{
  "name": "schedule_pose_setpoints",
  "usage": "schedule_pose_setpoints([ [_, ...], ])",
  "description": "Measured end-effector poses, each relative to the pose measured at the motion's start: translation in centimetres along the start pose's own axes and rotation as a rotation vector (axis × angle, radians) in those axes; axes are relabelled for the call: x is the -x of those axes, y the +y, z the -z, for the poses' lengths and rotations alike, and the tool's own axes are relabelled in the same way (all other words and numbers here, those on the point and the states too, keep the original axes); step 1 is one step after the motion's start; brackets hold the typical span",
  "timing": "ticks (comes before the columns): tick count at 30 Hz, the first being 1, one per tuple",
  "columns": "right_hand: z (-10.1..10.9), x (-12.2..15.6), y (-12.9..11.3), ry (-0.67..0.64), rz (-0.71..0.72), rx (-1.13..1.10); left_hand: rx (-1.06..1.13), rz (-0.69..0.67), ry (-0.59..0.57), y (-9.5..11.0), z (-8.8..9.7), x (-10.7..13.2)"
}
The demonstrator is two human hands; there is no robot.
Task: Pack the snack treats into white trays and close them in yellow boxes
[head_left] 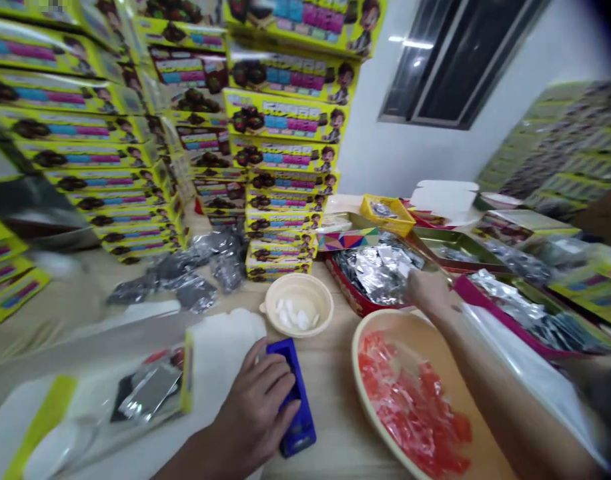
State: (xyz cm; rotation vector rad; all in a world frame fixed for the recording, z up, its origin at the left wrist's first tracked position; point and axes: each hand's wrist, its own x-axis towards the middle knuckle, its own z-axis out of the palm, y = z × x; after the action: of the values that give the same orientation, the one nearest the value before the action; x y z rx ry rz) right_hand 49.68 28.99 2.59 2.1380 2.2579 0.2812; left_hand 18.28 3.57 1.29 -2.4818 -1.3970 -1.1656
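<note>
My left hand [258, 400] lies over a narrow blue plastic tray [305, 407], its fingers curled across the left rim and into it. Part of the tray's inside is hidden by those fingers. My right hand [428, 292] reaches forward to the right edge of a red tin tray heaped with silver foil sachets [380, 263]; its fingertips are blurred among them. Beneath my right forearm is a large tan basin [359, 393] of red clear-wrapped pieces [410, 400]. A small cream bowl [325, 303] with white pieces stands beyond the blue tray.
Tall stacks of yellow printed boxes [285, 157] rise at the back and left. An unfolded box [230, 333] with packets inside lies at left. Dark grey packets [195, 267] lie behind it. More sachet trays [465, 287] and a yellow basket [370, 210] stand at right.
</note>
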Motion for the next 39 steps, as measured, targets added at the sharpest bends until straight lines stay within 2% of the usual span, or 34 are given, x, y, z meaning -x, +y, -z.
schedule_pose_setpoints([
  [2, 0.9, 1.8, -1.3, 0.2, 0.114, -0.114, 0.001, 0.067, -0.068, 0.6, 0.7, 1.8],
  [4, 2.0, 4.7, -4.3, 0.412, 0.366, -0.35, -0.027, 0.135, -0.137, 1.1, 1.8, 4.0],
  [5, 2.6, 6.4, -6.3, 0.467, 0.528, -0.48, -0.049, 0.16, -0.154, 1.3, 2.4, 5.1],
  [7, 3.8, 10.3, -11.4, 0.474, 0.846, -0.671, -0.098, 0.193, -0.142, 1.7, 3.6, 7.3],
  [10, 5.2, 16.2, -20.0, 0.393, 1.192, -0.677, -0.164, 0.245, -0.055, 1.6, 6.0, 10.2],
  [12, 5.7, 19.0, -25.7, 0.359, 1.338, -0.589, -0.22, 0.295, 0.038, 1.1, 8.1, 12.0],
  [15, 5.4, 21.2, -33.0, 0.316, 1.463, -0.543, -0.341, 0.393, 0.204, -0.7, 12.1, 14.8],
  [18, 4.2, 21.8, -37.0, 0.207, 1.46, -0.618, -0.469, 0.553, 0.352, -3.5, 16.8, 17.7],
  [20, 3.3, 21.6, -37.6, 0.087, 1.381, -0.753, -0.524, 0.725, 0.414, -6.1, 19.8, 19.7],
  [21, 2.9, 21.3, -37.4, 0.034, 1.295, -0.856, -0.526, 0.808, 0.426, -7.5, 21.2, 20.6],
  [23, 2.3, 20.1, -36.4, -0.006, 1.012, -1.087, -0.471, 0.93, 0.407, -10.6, 23.5, 22.0],
  [25, 2.1, 18.0, -35.5, 0.028, 0.709, -1.249, -0.329, 0.983, 0.326, -13.9, 25.2, 22.6],
  [26, 2.3, 16.9, -35.2, 0.041, 0.632, -1.273, -0.237, 0.991, 0.263, -15.4, 25.7, 22.6],
  [27, 2.5, 15.7, -35.1, 0.027, 0.627, -1.259, -0.146, 0.984, 0.193, -16.8, 26.1, 22.4],
  [30, 4.0, 13.0, -35.7, -0.138, 0.877, -1.006, 0.024, 0.865, -0.04, -19.7, 26.6, 20.9],
  [33, 5.6, 12.9, -36.9, -0.177, 1.025, -0.706, -0.021, 0.729, -0.148, -20.4, 26.0, 19.1],
  [36, 6.3, 15.1, -38.2, -0.168, 0.97, -0.694, -0.075, 0.694, -0.051, -19.0, 23.9, 18.0],
  [39, 5.3, 18.3, -38.7, -0.196, 0.799, -0.823, -0.178, 0.835, 0.111, -16.7, 20.9, 18.6],
])
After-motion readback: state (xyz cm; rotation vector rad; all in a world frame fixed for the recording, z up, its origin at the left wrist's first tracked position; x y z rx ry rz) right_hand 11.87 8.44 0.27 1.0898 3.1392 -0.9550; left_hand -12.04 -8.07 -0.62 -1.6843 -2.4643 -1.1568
